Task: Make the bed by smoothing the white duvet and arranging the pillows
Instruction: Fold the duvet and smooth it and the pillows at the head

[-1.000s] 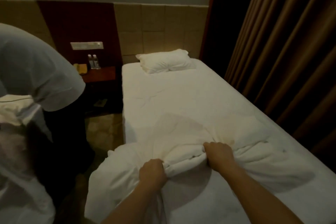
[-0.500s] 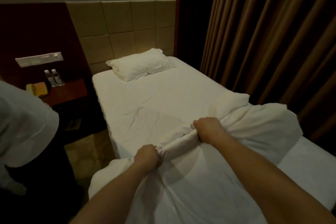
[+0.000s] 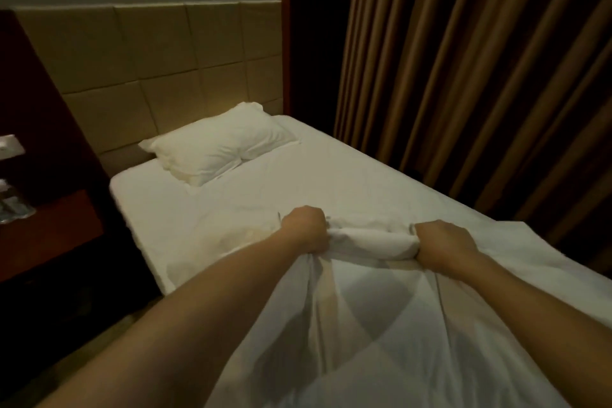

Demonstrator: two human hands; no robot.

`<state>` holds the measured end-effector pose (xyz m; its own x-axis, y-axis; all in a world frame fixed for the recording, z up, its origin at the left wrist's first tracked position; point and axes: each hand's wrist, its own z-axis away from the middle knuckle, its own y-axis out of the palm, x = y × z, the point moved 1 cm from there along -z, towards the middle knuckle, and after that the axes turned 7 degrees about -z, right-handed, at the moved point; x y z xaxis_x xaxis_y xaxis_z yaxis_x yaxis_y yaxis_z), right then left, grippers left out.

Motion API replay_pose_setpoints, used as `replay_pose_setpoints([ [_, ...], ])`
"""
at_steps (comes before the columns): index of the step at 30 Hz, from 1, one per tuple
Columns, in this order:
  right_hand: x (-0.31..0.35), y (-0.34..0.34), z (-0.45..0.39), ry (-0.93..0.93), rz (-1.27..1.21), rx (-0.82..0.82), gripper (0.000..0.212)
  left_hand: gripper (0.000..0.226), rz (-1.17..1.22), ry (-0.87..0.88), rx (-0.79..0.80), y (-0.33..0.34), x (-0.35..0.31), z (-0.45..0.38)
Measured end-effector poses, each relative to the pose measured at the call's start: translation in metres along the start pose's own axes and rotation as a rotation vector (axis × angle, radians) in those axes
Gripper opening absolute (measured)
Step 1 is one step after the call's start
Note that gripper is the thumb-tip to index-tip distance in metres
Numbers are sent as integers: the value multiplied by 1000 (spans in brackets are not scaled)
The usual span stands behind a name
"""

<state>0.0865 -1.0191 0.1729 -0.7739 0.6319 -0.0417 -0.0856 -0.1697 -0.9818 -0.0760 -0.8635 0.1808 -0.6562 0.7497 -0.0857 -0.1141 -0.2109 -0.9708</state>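
Both hands — left, right — grip the bunched duvet edge above the bed.

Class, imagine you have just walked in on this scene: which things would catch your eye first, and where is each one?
First, the two bare forearms reaching in from below, the left hand and the right hand each gripping a bunched fold of the white duvet in the foreground. Next, the single white pillow lying at the head of the bed against the padded headboard. Heavy brown curtains fill the right side.
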Motion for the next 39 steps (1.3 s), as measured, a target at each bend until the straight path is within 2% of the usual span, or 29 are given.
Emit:
replay_pose_setpoints([
  [4, 46, -32, -81, 6, -37, 7, 32, 37, -37, -6, -7, -28, 58, -83],
  [8, 95, -96, -192, -60, -39, -88, 31, 33, -56, -118, 13, -90, 125, -162],
  [11, 121, -152, -257, -113, -16, -216, 26, 14, -23, -163, -115, -151, 163, -213],
  [15, 145, -207, -309, -105, -85, -412, 22, 11, -68, -139, -395, -226, 195, -258],
  [17, 161, -209, -327, -95, -129, -428, 24, 12, -139, -92, -397, -240, 214, -274],
  [19, 183, -187, -346, -110, -117, -291, 28, 11, -236, -24, -176, -233, 239, -294],
  [22, 227, -117, -372, -138, -6, 130, 25, 22, -198, -25, 329, -186, 295, -334],
  [24, 256, -81, -392, -121, 29, 312, 16, 22, -233, -53, 467, -153, 337, -359],
  [26, 282, -65, -416, -65, 0, 351, 11, 26, -313, -35, 448, -130, 378, -387],
  [31, 349, -57, -472, 20, -77, 246, 16, 29, -345, 81, 303, -113, 450, -452],
  [36, 392, -58, -492, 56, -24, 298, 22, 31, -314, 157, 268, -111, 479, -483],
  [39, 401, -64, -509, 98, -17, 280, 12, 27, -232, 162, 205, -113, 476, -495],
])
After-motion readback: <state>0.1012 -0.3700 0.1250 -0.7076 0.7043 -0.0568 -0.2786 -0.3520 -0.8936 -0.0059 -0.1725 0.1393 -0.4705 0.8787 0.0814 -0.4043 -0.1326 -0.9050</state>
